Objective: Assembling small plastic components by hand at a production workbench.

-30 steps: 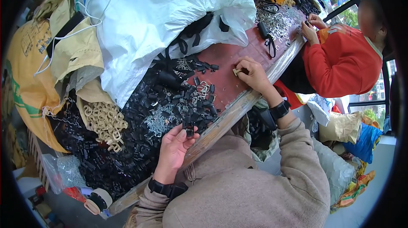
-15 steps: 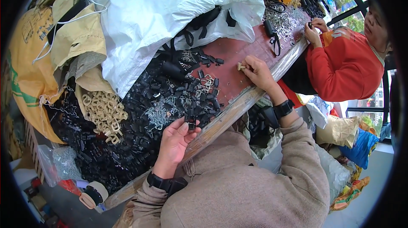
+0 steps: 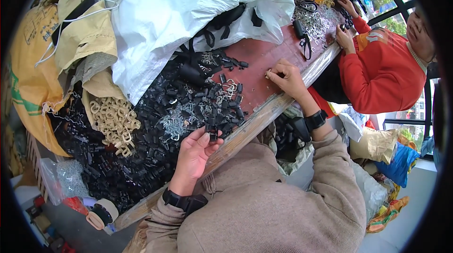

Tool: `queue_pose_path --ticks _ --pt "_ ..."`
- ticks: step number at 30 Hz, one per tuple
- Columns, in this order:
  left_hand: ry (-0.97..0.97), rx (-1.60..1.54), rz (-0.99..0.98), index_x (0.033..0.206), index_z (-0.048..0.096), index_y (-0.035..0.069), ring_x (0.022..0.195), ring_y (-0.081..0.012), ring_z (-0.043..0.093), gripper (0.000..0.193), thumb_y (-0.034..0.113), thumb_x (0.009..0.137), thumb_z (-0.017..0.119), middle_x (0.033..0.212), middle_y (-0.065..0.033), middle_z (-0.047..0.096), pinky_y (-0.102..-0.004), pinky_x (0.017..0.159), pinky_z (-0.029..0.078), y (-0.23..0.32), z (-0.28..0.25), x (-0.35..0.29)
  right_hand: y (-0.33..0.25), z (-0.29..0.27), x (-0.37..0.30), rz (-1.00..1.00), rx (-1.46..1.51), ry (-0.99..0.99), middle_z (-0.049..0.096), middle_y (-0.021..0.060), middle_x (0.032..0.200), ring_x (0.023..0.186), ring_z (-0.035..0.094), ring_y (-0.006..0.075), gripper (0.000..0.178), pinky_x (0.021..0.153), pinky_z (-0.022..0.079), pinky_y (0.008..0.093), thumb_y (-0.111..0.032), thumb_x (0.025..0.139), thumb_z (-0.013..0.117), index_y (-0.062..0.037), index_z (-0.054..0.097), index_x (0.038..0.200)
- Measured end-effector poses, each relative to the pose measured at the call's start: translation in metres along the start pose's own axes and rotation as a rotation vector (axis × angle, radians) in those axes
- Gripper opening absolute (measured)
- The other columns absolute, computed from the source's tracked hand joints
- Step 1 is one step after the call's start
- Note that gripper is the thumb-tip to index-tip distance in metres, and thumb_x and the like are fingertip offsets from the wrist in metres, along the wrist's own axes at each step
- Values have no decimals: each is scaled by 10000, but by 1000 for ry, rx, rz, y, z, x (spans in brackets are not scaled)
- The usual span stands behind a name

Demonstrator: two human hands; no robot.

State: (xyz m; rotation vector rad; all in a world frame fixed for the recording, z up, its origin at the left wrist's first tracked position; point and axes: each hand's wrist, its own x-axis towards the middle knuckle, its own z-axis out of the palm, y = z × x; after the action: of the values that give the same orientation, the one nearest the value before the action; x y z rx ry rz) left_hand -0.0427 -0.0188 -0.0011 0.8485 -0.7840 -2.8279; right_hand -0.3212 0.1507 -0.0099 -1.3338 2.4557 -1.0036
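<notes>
My left hand [image 3: 191,156] is closed in a pinch around a small black plastic piece [image 3: 213,134], held above the near wooden edge of the table. Farther right, my right hand [image 3: 289,82] pinches a small beige piece [image 3: 268,73] over the bare red tabletop [image 3: 255,54]. Fingers cover most of that piece. Left of my hands spreads a large heap of black plastic parts [image 3: 125,172]. Thin silvery wire hooks [image 3: 173,123] lie on the heap, and beige plastic buckles [image 3: 113,123] spill from a paper sack at its left.
A big white plastic sack [image 3: 188,3] covers the far side of the table. The wooden rim [image 3: 231,153] runs diagonally before me. At the right, a co-worker in a red top [image 3: 382,73] sits by more metal hooks [image 3: 318,26]. A white cup-like container [image 3: 104,213] stands lower left.
My right hand has turned slightly, and less of the beige piece shows. My left hand stays nearly still. One of the co-worker's hands has moved away from the other, toward the far parts.
</notes>
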Motion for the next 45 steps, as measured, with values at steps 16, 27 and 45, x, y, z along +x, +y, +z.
queue_pose_path --ticks 16,27,45 --pt "-47 -26 -8 1068 503 -33 799 -177 593 312 94 792 575 945 -112 586 -220 690 492 3 2 -3 -111 25 -8 -91 595 -258 481 93 937 807 495 172 122 704 386 285 -130 777 570 -9 573 788" --pt "-73 -107 -6 1045 503 -6 803 -227 605 316 114 770 605 928 -116 587 -230 665 518 2 -4 -6 -138 53 -5 -339 506 -378 473 108 1020 961 430 228 155 839 312 345 -184 772 582 -29 589 781" --pt "-56 27 -33 960 550 -15 766 -183 607 215 107 786 580 890 -115 598 -206 641 503 12 -10 -9 -123 61 -16 56 744 -338 508 60 902 825 496 127 290 710 402 259 -128 724 644 -21 510 958"
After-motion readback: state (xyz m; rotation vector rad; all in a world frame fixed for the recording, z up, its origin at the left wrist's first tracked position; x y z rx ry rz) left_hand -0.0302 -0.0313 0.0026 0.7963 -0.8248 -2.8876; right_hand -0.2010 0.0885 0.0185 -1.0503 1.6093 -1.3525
